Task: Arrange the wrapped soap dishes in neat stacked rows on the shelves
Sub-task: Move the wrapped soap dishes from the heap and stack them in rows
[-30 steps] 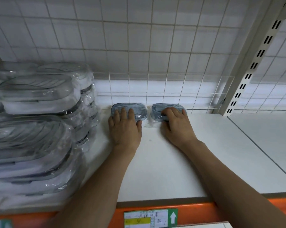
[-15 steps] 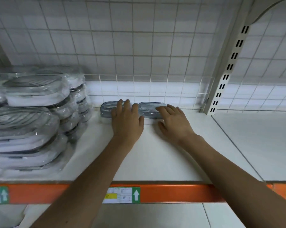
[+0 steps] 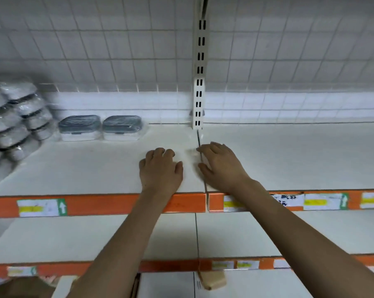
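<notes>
On shelf point(image 3: 95, 168), two wrapped soap dishes point(image 3: 101, 127) beside stacks point(image 3: 16, 119).

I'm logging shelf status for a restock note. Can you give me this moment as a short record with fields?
placed: two plastic-wrapped grey-lidded soap dishes side by side at the back of the white shelf
stock: stacked wrapped dishes at far left
left hand: empty, loosely curled, over shelf
right hand: empty, over shelf seam
shelf edge: orange strip with price labels
</notes>
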Tool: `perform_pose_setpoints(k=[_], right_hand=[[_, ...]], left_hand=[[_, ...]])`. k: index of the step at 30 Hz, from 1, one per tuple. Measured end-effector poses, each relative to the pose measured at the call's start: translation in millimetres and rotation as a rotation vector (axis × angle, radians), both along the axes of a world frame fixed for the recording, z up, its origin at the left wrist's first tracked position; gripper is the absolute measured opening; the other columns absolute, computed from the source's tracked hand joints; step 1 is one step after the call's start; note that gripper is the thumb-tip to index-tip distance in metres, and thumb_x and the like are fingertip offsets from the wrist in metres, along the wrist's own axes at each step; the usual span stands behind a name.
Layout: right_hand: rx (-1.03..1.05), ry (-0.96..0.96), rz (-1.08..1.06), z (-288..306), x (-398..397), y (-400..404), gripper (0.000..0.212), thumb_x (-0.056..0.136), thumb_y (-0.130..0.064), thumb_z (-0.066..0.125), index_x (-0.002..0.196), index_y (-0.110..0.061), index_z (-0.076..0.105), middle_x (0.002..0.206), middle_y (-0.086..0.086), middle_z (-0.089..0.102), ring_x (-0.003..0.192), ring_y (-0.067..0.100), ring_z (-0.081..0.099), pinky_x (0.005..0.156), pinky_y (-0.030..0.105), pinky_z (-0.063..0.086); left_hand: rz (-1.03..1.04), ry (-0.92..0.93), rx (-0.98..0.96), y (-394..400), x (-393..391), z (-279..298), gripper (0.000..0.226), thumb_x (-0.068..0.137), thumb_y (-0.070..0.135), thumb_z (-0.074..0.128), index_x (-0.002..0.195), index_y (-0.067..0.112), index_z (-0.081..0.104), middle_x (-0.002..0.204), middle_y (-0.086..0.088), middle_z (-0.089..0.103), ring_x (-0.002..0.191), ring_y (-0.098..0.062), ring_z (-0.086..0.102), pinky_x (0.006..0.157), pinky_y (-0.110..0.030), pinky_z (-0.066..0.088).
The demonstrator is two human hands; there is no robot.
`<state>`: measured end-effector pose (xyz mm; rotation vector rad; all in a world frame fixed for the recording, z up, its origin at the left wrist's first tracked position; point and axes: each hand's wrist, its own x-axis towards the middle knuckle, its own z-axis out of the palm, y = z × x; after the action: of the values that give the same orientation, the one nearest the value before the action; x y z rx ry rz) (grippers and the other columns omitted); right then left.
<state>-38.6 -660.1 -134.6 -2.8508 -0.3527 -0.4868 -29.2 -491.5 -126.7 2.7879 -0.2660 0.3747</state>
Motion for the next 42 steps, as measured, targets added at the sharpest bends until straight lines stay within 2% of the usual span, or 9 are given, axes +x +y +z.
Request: perform_pose_setpoints(k=[4,8,11,16,21,27,31,36,42], right_hand=[[0.038,-0.010,-0.025,-4.9,-19.9,-27.4,0.039,0.087,-0.021,0.059,0.123,-0.005,0.059,0.126,0.014,0.060,0.124,0.039,0.048,0.106,0.048,0.034],[0.106,-0.032,-0.122,-8.8,-40.4,-45.9,0.046,0.085,-0.034,0.042,0.112,-0.004,0.065,0.114,0.014,0.066,0.112,0.040,0.057,0.097,0.054,0.044],[0.138,0.007,-0.136,-6.5,-46.7,-53.6,0.055,0.085,-0.040,0.035,0.113,-0.003,0.064,0.115,0.013,0.065,0.112,0.039,0.056,0.096,0.054,0.043],[0.144,-0.015,-0.120,3.3,-54.2,-69.5,0.053,0.086,-0.039,0.036,0.114,-0.004,0.063,0.116,0.012,0.064,0.111,0.037,0.056,0.096,0.049,0.044],[0.186,-0.068,-0.148,7.8,-71.0,-110.4,0.045,0.088,-0.034,0.045,0.119,-0.005,0.061,0.123,0.013,0.061,0.118,0.037,0.052,0.100,0.050,0.041],[0.209,-0.123,-0.174,7.6,-100.1,-207.1,0.044,0.087,-0.031,0.048,0.120,-0.006,0.061,0.125,0.014,0.061,0.121,0.039,0.051,0.101,0.054,0.039],[0.196,-0.100,-0.196,6.7,-127.7,-302.3,0.043,0.085,-0.028,0.051,0.121,-0.006,0.061,0.126,0.014,0.060,0.124,0.038,0.049,0.103,0.055,0.037],[0.173,-0.081,-0.262,14.9,-157.2,-412.2,0.048,0.086,-0.034,0.044,0.120,-0.006,0.062,0.123,0.014,0.062,0.121,0.037,0.052,0.103,0.054,0.038],[0.212,-0.046,-0.295,16.3,-176.6,-468.7,0.046,0.083,-0.029,0.048,0.120,-0.005,0.062,0.121,0.014,0.062,0.116,0.034,0.055,0.102,0.048,0.040]], left_hand=[[0.003,0.017,-0.042,-30.1,-18.5,2.2,0.037,0.094,0.037,0.047,0.126,0.019,0.054,0.132,0.000,0.051,0.125,-0.022,0.041,0.100,-0.035,0.033],[0.021,0.033,-0.112,-43.5,-32.3,1.2,0.035,0.093,0.034,0.048,0.123,0.019,0.056,0.130,-0.001,0.052,0.123,-0.024,0.041,0.097,-0.035,0.032],[0.033,0.067,-0.134,-50.2,-37.4,1.3,0.033,0.094,0.033,0.047,0.122,0.017,0.056,0.126,-0.004,0.054,0.118,-0.027,0.045,0.093,-0.036,0.033],[0.022,0.072,-0.193,-75.8,-47.9,3.9,0.032,0.094,0.033,0.049,0.119,0.015,0.056,0.121,-0.006,0.056,0.113,-0.030,0.049,0.090,-0.037,0.035],[-0.073,0.066,-0.139,-122.7,-63.1,9.0,0.035,0.094,0.037,0.047,0.124,0.019,0.053,0.124,-0.003,0.054,0.115,-0.027,0.048,0.089,-0.034,0.035],[-0.062,0.065,-0.098,-201.8,-79.5,20.8,0.035,0.095,0.036,0.048,0.124,0.017,0.054,0.121,-0.006,0.055,0.112,-0.029,0.048,0.088,-0.035,0.038],[-0.042,0.055,-0.096,-287.3,-104.8,26.8,0.037,0.094,0.036,0.049,0.123,0.015,0.054,0.118,-0.008,0.056,0.110,-0.031,0.049,0.087,-0.035,0.039],[-0.107,0.083,-0.055,-392.7,-137.2,29.2,0.038,0.094,0.041,0.046,0.125,0.020,0.052,0.118,-0.004,0.056,0.112,-0.028,0.049,0.089,-0.034,0.037],[-0.114,0.111,0.034,-435.9,-150.9,25.0,0.038,0.095,0.041,0.044,0.128,0.021,0.051,0.121,-0.002,0.055,0.114,-0.025,0.049,0.089,-0.033,0.037]])
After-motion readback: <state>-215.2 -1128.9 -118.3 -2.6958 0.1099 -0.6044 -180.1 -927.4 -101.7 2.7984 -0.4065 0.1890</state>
